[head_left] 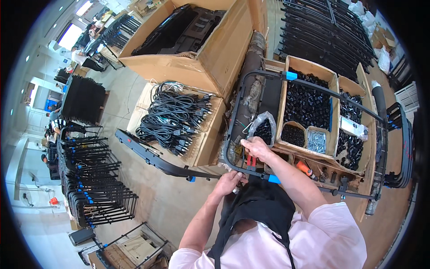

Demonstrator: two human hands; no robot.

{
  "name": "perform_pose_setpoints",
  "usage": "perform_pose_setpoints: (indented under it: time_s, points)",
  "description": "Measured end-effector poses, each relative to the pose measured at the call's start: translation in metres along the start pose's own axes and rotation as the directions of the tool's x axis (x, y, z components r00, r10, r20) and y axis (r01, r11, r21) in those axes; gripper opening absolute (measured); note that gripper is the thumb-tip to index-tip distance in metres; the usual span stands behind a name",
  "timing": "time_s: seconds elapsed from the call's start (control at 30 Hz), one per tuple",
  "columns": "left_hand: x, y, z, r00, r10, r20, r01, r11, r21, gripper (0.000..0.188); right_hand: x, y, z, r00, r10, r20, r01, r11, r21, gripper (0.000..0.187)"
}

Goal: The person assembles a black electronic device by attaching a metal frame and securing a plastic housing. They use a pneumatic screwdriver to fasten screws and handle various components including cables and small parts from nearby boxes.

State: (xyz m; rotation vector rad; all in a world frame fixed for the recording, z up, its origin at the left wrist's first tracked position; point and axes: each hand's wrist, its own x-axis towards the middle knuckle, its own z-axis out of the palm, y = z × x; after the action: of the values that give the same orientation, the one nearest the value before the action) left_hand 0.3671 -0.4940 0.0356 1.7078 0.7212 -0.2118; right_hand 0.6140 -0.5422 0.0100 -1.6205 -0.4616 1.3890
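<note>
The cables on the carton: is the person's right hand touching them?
Apart. The head view shows a plain gap: the carton's side and the black frame's tube lie between the right hand and the cables.

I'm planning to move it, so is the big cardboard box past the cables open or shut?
Open: the big cardboard box has nothing closed over its top, and black panels show inside.

Black tubular frame (331,92) — blue-clipped, lying across parts bins (304,152)
</note>
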Motion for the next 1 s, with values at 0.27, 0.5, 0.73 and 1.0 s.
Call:
perform_pose_setpoints:
  time_s: [0.27, 0.5, 0.73, 1.0]
  points:
    - [-0.004, -0.019, -0.004, 0.974, 0.224, 0.024, -0.224, 0.953, 0.205, 0.031, 0.012, -0.024, 0.041, 0.883, -0.429, -0.190, 0.274, 0.801, -0.532, 0.042]
    - [-0.009, -0.022, -0.018, 0.949, 0.265, 0.171, -0.315, 0.779, 0.542, 0.028, 0.016, -0.016, 0.043, 0.884, -0.404, -0.234, 0.222, 0.805, -0.551, 0.044]
    - [-0.010, -0.032, -0.011, 0.924, 0.105, 0.367, 0.182, 0.724, -0.666, 0.035, 0.014, -0.035, 0.040, 0.900, -0.369, -0.232, 0.202, 0.825, -0.528, 0.044]
    - [-0.009, -0.027, 0.032, 0.998, -0.022, 0.061, 0.064, 0.496, -0.866, 0.026, 0.015, -0.039, 0.040, 0.932, -0.318, -0.174, 0.169, 0.804, -0.570, 0.045]
